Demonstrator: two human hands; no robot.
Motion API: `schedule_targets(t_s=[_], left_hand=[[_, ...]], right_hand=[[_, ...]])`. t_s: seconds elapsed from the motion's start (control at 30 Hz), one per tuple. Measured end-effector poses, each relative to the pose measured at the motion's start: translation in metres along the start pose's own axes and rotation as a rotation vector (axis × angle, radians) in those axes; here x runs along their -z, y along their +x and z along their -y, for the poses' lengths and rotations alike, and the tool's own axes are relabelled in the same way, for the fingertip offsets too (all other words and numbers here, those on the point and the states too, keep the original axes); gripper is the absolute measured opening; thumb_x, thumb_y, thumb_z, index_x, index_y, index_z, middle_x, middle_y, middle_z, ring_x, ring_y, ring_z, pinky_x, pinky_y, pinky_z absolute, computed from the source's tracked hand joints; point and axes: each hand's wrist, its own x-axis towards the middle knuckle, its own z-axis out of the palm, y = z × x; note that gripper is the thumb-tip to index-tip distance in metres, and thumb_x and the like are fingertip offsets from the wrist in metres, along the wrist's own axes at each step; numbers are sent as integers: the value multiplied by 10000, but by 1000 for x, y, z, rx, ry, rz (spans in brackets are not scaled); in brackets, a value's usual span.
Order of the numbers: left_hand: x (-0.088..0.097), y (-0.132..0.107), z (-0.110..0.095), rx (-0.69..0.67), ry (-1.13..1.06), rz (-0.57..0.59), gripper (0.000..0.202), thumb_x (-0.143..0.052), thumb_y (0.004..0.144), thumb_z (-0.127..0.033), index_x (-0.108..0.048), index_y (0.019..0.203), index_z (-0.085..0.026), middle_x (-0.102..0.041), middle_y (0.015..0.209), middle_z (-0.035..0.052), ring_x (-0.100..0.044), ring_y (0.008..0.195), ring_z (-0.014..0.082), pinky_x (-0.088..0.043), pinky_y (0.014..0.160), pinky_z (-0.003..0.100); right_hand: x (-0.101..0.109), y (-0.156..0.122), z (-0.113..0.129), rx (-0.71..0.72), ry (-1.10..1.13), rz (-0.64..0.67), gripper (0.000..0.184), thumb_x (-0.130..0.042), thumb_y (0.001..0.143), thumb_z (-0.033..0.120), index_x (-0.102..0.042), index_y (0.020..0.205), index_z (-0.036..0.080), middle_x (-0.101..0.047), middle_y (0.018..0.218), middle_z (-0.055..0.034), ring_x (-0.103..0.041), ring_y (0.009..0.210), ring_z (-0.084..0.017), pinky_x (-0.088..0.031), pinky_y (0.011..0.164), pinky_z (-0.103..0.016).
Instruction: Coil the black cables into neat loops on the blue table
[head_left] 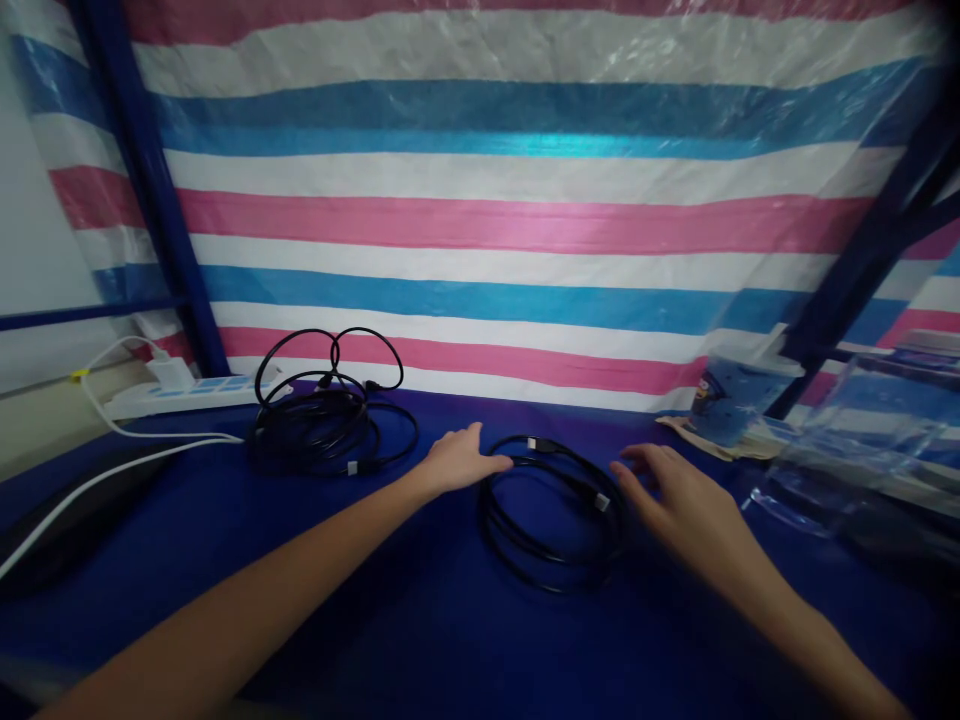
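A loosely coiled black cable (551,588) lies on the blue tabletop (420,610) between my two hands. Both its metal-tipped plugs show on the upper part of the coil. My left hand (459,460) is at the coil's left edge, thumb and a finger spread; whether it touches the cable I cannot tell. To the right of the coil is my right hand (671,495), its fingers slightly curled and apart, holding nothing. A bigger tangle of black cables (315,430) sits left of my left hand, with loops standing up and a plug at its front.
At the back left is a white power strip (202,395) with a white charger (171,372) and a white cord (112,470). A blue cup with a straw (739,395) and a clear plastic container (832,450) stand on the right. Striped sheeting (487,220) hangs behind.
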Motion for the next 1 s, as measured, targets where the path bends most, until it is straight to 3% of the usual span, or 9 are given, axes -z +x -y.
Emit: schedule_targets(t_s=[0.1, 0.17, 0.3, 0.4, 0.5, 0.6, 0.67, 0.83, 1.0], left_hand=[[-6, 10, -10, -120, 24, 2, 533, -670, 638, -385, -601, 1109, -146, -586, 1168, 186, -503, 1129, 381, -392, 920, 451], [-10, 8, -11, -173, 2, -13, 292, -620, 677, -253, -642, 956, -168, -623, 1066, 154, -561, 1037, 343, -399, 900, 441], [-7, 7, 3, -134, -125, -157, 26, -561, 715, -151, -580, 726, -165, -625, 806, 127, -596, 900, 315, -398, 853, 437], [8, 13, 14, -45, -310, -318, 108, -505, 797, -215, -506, 694, -184, -540, 640, 58, -581, 701, 229, -431, 714, 357], [25, 17, 17, 28, -570, -442, 236, -338, 902, -318, -397, 703, -205, -346, 521, -46, -369, 411, 107, -360, 481, 243], [34, 19, 17, 52, -776, -514, 302, -232, 933, -363, -304, 680, -214, -190, 519, -86, -174, 359, 70, -269, 393, 206], [33, 20, 20, 61, -836, -541, 310, -302, 920, -377, -320, 663, -203, -244, 529, -74, -236, 381, 61, -290, 405, 191], [15, 27, 33, 111, -865, -458, 242, -561, 814, -327, -461, 673, -158, -485, 698, 1, -507, 599, 75, -377, 487, 158], [7, 21, 19, 141, -960, -226, 192, -543, 834, -328, -437, 771, -181, -539, 673, 6, -549, 499, 100, -413, 439, 204]], right_hand=[[-16, 42, -23, -57, 64, 486, 207, -571, 776, 354, -604, 821, 155, -647, 789, -101, -604, 704, -239, -429, 612, -319], [-32, 63, -25, -25, 85, 528, 91, -612, 700, 232, -560, 656, 171, -605, 648, -58, -560, 597, -192, -380, 564, -281], [-62, 82, -8, 27, 226, 379, 126, -533, 748, 207, -501, 629, 183, -538, 602, -28, -493, 560, -154, -334, 562, -274], [-68, 82, -1, 5, 411, 190, 184, -407, 858, 340, -469, 759, 197, -495, 635, -7, -475, 576, -143, -343, 548, -265], [-56, 78, -3, -80, 609, 73, 275, -329, 889, 472, -401, 812, 218, -324, 521, 67, -334, 406, -106, -277, 416, -237], [-35, 72, -6, -155, 978, 148, 307, -510, 817, 511, -413, 785, 222, -208, 475, 111, -178, 340, -62, -152, 347, -200], [-24, 67, -4, -140, 1162, 258, 334, -621, 759, 493, -446, 737, 209, -205, 461, 115, -144, 346, -44, -103, 349, -191], [-18, 60, 8, 31, 1045, 286, 414, -648, 762, 481, -408, 597, 187, -285, 452, 84, -226, 393, -47, -148, 390, -203], [-31, 57, 16, 141, 754, 155, 415, -624, 769, 486, -373, 609, 197, -329, 534, 56, -317, 488, -84, -249, 458, -225]])
